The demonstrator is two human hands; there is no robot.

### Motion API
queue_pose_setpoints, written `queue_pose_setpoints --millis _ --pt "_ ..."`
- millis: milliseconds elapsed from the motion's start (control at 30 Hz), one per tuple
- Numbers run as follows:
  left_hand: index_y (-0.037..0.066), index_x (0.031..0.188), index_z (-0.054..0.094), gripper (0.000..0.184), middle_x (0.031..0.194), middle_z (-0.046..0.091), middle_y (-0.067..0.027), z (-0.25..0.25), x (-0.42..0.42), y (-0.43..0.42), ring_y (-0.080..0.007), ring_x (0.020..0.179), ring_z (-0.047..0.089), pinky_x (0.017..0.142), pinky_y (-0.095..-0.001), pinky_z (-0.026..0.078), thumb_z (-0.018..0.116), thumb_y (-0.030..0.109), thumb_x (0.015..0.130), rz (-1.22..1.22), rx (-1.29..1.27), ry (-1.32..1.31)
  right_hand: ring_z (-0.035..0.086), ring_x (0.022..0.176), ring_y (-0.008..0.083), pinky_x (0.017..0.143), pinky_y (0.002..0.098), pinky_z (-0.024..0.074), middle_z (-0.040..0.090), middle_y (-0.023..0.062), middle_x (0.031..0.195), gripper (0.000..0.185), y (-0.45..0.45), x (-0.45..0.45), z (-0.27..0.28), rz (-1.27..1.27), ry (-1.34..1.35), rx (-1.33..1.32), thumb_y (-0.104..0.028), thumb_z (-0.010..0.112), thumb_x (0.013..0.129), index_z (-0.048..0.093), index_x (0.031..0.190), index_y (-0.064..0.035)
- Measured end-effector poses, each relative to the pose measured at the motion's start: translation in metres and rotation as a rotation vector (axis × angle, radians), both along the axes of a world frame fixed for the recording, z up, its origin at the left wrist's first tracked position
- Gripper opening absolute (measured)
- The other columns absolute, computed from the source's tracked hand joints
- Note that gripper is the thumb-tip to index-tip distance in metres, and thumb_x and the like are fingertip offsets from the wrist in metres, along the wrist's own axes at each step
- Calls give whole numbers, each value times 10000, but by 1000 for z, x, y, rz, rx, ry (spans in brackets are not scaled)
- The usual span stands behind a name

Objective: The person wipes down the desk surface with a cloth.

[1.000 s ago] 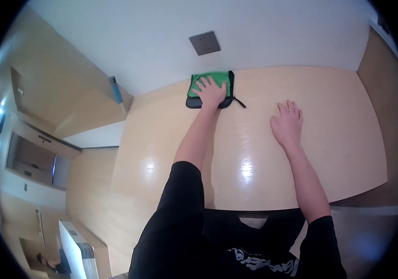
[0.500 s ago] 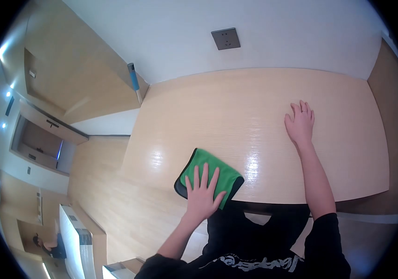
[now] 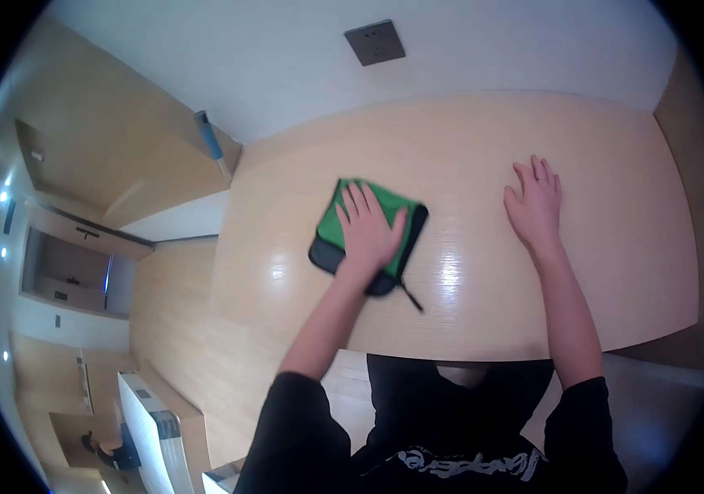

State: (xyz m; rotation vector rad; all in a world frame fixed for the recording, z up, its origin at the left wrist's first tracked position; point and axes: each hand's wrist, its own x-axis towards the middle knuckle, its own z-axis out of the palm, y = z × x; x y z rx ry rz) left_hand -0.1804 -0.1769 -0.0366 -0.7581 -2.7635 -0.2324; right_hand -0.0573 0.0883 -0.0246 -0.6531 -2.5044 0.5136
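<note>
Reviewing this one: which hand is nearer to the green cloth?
Left. The left hand lies spread on top of the green cloth; the right hand is well apart from it, to its right, at the tabletop.

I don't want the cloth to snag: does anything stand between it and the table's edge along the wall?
Nothing visible does. The left hand lies on the green cloth, and only bare tabletop shows between the cloth and the wall.

We see a smooth, glossy, wood-look tabletop (image 3: 471, 177) and, toward its left edge, a matt, soft-looking fabric cloth (image 3: 330, 227).
</note>
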Motion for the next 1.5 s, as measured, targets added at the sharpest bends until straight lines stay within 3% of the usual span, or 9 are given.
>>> queue_pose_setpoints --millis 267,433,500,633,800,967,1100,1267,1500 --pt "-159 1423 260 926 1497 241 -354 9 -157 104 -477 1423 175 1149 -580 114 404 601 913 253 37 -62 334 1369 364 1147 520 216 428 208 1419 453 -5 1 4 -55 -36 54 -236 611 841 573 1248 -43" --pt "-158 1430 256 901 1507 230 -347 13 -181 129 -464 1433 158 1151 -574 112 383 576 922 389 32 -98 334 1369 350 1143 525 218 441 203 1401 464 -10 -2 2 -74 -39 89 -239 607 841 569 1260 -46" --pt "-148 1434 260 897 1515 235 -330 8 -176 120 -447 1438 164 1151 -572 116 387 576 920 327 59 -89 333 1372 329 1143 524 218 454 190 1389 465 -11 -3 2 -78 -50 73 -247 602 843 568 1266 -58" --pt "-28 1478 284 834 1551 259 -219 6 -122 87 -377 1447 207 1149 -586 148 370 598 935 165 9 -52 343 1368 318 1144 519 220 451 178 1401 463 -11 1 9 -47 -60 54 -260 598 847 571 1268 -71" --pt "-47 1467 283 792 1543 256 -233 4 0 -24 -388 1445 203 1141 -592 164 458 518 940 0 -11 -11 361 1359 331 1147 506 224 457 183 1412 467 -7 -12 1 -46 -96 74 -285 599 854 565 1273 -83" --pt "-19 1497 234 816 1565 219 -208 30 129 -121 -377 1460 169 1148 -580 140 538 469 918 80 -42 -136 351 1369 346 1151 501 221 447 187 1428 462 -3 -5 -2 -11 -73 74 -286 590 867 558 1277 -76" --pt "-29 1498 221 815 1566 207 -220 28 156 -147 -399 1457 159 1144 -584 137 561 419 909 163 -40 -167 336 1381 353 1159 493 212 434 192 1443 458 -7 -13 -9 -19 -81 76 -274 584 871 554 1282 -73" --pt "-75 1487 194 856 1544 205 -272 26 126 -134 -420 1454 145 1150 -578 122 569 419 895 125 -44 -145 318 1392 350 1165 488 201 433 192 1444 454 -3 -10 -4 -8 -95 47 -273 583 872 559 1278 -73" --pt "-71 1477 221 845 1543 220 -268 9 -32 -68 -407 1447 178 1154 -568 154 428 547 938 137 -110 -48 311 1395 350 1167 477 198 413 195 1461 445 -2 4 5 -5 -73 17 -254 578 875 555 1280 -72"
